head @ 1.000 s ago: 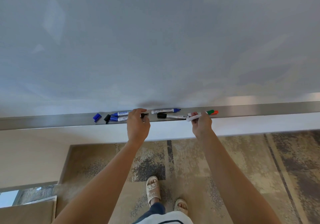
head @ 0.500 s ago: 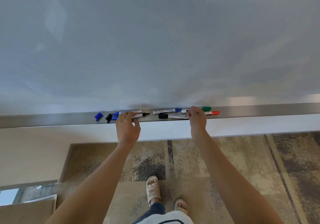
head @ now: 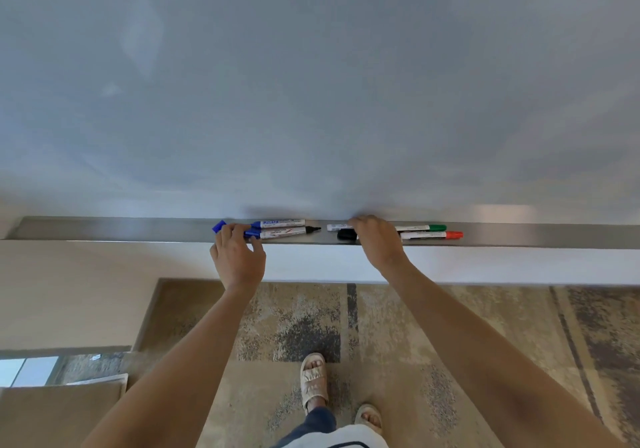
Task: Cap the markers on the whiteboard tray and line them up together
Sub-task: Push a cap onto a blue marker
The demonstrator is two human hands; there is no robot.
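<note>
A steel whiteboard tray point(head: 138, 228) runs across the view. At its left end lie a blue marker point(head: 282, 222) and, in front of it, a marker with a bare black tip point(head: 294, 230). A loose blue cap point(head: 219, 226) pokes out beside my left hand point(head: 237, 257), whose curled fingers cover the markers' blue ends. My right hand point(head: 375, 243) lies palm down over two middle markers: a white barrel end point(head: 334, 227) and a black cap point(head: 346, 234) stick out on its left. A green-capped marker point(head: 420, 228) and a red-capped marker point(head: 431, 235) lie side by side to its right.
The whiteboard point(head: 311, 84) fills the upper view. Below the tray is a white ledge point(head: 485, 264), then patterned carpet point(head: 433, 326) and my sandalled feet point(head: 313, 382). The tray stretches on bare to the far left and far right.
My right hand set the white marker down beside the green and red ones, then slid left onto the middle markers. My left hand moved left from the black-tipped marker toward the loose caps.
</note>
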